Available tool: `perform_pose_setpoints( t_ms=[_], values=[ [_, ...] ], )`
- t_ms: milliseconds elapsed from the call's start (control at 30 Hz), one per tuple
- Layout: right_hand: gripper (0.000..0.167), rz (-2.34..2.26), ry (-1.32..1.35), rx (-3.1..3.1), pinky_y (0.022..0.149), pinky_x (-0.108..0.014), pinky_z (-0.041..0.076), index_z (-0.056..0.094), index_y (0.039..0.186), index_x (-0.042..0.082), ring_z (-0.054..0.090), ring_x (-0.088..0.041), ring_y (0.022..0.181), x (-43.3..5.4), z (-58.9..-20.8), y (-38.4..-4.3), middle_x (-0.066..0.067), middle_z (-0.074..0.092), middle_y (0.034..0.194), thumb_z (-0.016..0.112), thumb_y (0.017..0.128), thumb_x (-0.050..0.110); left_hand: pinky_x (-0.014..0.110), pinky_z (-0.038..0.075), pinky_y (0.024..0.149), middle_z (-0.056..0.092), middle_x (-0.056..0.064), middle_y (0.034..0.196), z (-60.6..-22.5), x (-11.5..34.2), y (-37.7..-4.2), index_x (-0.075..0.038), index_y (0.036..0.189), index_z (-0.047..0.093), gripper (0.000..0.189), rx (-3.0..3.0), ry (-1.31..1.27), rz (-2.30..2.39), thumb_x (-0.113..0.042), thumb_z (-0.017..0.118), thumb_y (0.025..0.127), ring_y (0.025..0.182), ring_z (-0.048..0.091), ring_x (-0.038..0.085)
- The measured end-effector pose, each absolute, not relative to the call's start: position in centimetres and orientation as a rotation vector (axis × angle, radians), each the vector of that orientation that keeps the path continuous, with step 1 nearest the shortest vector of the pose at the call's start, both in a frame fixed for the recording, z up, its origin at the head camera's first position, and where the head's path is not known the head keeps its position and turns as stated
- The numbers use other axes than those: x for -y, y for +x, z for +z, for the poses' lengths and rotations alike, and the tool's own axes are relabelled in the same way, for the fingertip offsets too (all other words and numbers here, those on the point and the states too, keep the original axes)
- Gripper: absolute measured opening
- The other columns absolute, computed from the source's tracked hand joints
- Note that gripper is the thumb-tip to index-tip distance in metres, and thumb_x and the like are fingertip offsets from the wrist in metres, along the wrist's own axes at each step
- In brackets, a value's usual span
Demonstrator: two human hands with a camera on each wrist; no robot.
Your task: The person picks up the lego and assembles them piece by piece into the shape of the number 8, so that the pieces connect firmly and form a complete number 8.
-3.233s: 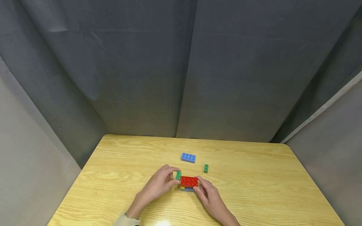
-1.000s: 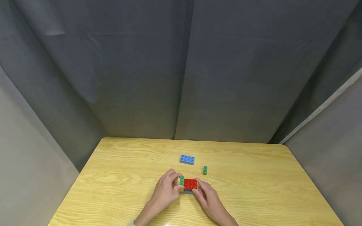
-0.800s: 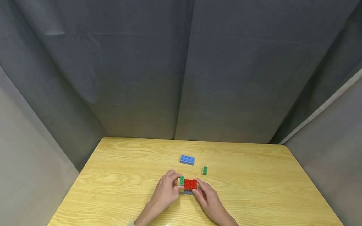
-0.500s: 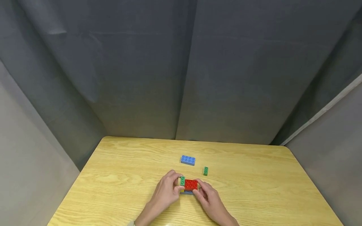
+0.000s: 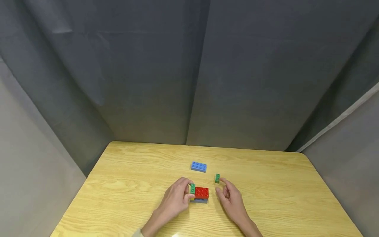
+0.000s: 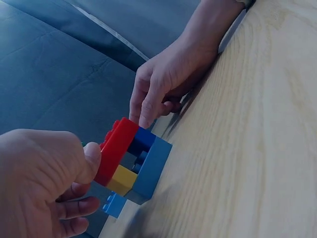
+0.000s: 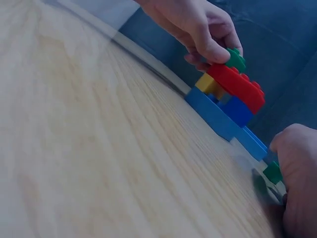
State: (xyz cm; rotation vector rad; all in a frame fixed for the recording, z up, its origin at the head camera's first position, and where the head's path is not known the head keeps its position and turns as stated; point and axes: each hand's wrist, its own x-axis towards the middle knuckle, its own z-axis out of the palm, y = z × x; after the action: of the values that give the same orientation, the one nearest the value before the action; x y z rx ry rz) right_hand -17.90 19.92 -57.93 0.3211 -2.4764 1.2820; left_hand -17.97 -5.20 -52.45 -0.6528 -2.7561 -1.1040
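Head view: a green brick (image 5: 193, 188) sits at the left end of the red brick (image 5: 202, 192) atop the stack, pinched between the left hand's (image 5: 176, 197) thumb and finger. Beside it, the right hand (image 5: 233, 201) appears to grip nothing, thumb and index parted, fingertip at a loose green brick (image 5: 217, 178); a blue brick (image 5: 198, 166) lies beyond on the table (image 5: 281, 184).

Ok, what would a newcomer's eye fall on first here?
Probably the bright red brick, atop the small stack, with a green brick at its left end pinched by the left hand. Then the right hand, beside the loose green brick right of the stack. A separate blue brick lies farther back.
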Motion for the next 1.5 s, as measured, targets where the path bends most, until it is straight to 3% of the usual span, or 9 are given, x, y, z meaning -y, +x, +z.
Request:
perform_pose_setpoints(
  t_ms=[167, 367, 567, 733, 933, 1167, 1400, 1500],
  values=[
    [0.058, 1.265, 0.252, 2.585, 0.06, -0.024, 0.037, 0.049, 0.148, -0.004, 0.041, -0.007, 0.065, -20.5, -57.8, -19.0, 0.005, 0.05, 0.078, 0.073, 0.099, 0.014, 0.019, 0.046, 0.062, 0.051, -0.011, 0.084, -52.5, 5.2, -18.1, -0.008, 0.12, 0.068, 0.033, 2.753, -0.659, -1.094, -0.017, 0.081, 0.091, 0.07, 0.046, 0.002],
    [0.064, 1.139, 0.266, 2.641, 0.069, -0.027, 0.035, 0.045, 0.15, -0.007, 0.041, -0.013, 0.075, -20.6, -57.7, -20.2, 0.001, 0.049, 0.083, 0.074, 0.098, 0.016, 0.019, 0.044, 0.06, 0.05, -0.011, 0.083, -52.5, 5.1, -18.1, -0.007, 0.12, 0.069, 0.033, 2.759, -0.654, -1.105, -0.016, 0.08, 0.091, 0.069, 0.046, 0.002],
    [0.059, 1.028, 0.268, 2.718, 0.072, -0.03, 0.036, 0.051, 0.146, -0.007, 0.043, -0.018, 0.085, -20.7, -57.8, -21.1, 0.001, 0.046, 0.084, 0.076, 0.097, 0.016, 0.018, 0.044, 0.059, 0.051, -0.012, 0.083, -52.7, 5.0, -18.1, -0.008, 0.12, 0.069, 0.034, 2.761, -0.642, -1.103, -0.018, 0.081, 0.09, 0.069, 0.046, 0.001],
    [0.051, 0.982, 0.261, 2.751, 0.07, -0.03, 0.034, 0.06, 0.139, -0.002, 0.041, -0.017, 0.084, -20.5, -57.8, -21.1, 0.002, 0.045, 0.083, 0.077, 0.097, 0.021, 0.018, 0.044, 0.058, 0.051, -0.012, 0.082, -52.8, 5.0, -18.0, -0.009, 0.12, 0.069, 0.033, 2.754, -0.647, -1.1, -0.02, 0.081, 0.091, 0.068, 0.046, 0.001],
    [0.053, 0.941, 0.268, 2.763, 0.07, -0.03, 0.034, 0.062, 0.14, 0.001, 0.041, -0.016, 0.084, -20.3, -57.8, -21.0, 0.003, 0.046, 0.083, 0.076, 0.098, 0.03, 0.018, 0.044, 0.058, 0.051, -0.012, 0.082, -52.7, 5.1, -18.0, -0.01, 0.121, 0.069, 0.035, 2.753, -0.649, -1.094, -0.021, 0.081, 0.091, 0.068, 0.046, 0.001],
    [0.044, 0.903, 0.314, 2.702, 0.069, -0.03, 0.033, 0.069, 0.13, 0.003, 0.039, -0.014, 0.078, -20.3, -57.8, -21.0, 0.005, 0.048, 0.081, 0.079, 0.095, 0.028, 0.018, 0.044, 0.058, 0.051, -0.011, 0.083, -52.4, 5.3, -18.3, -0.008, 0.123, 0.069, 0.036, 2.755, -0.635, -1.072, -0.018, 0.081, 0.091, 0.068, 0.046, 0.002],
    [0.054, 0.962, 0.416, 2.764, 0.072, -0.03, 0.037, 0.066, 0.134, 0.002, 0.042, -0.013, 0.08, -20.8, -57.3, -21.1, 0.007, 0.049, 0.083, 0.082, 0.091, 0.031, 0.018, 0.044, 0.057, 0.052, -0.01, 0.082, -52.5, 5.7, -18.6, -0.007, 0.124, 0.069, 0.036, 2.755, -0.607, -1.059, -0.019, 0.08, 0.092, 0.067, 0.047, 0.003],
    [0.05, 0.985, 0.46, 2.787, 0.072, -0.029, 0.038, 0.068, 0.131, 0.003, 0.044, -0.013, 0.08, -21.0, -57.1, -21.1, 0.008, 0.049, 0.083, 0.082, 0.09, 0.029, 0.018, 0.045, 0.057, 0.052, -0.01, 0.083, -52.6, 5.8, -18.7, -0.007, 0.124, 0.069, 0.036, 2.758, -0.609, -1.067, -0.019, 0.08, 0.092, 0.068, 0.047, 0.003]
  ],
)
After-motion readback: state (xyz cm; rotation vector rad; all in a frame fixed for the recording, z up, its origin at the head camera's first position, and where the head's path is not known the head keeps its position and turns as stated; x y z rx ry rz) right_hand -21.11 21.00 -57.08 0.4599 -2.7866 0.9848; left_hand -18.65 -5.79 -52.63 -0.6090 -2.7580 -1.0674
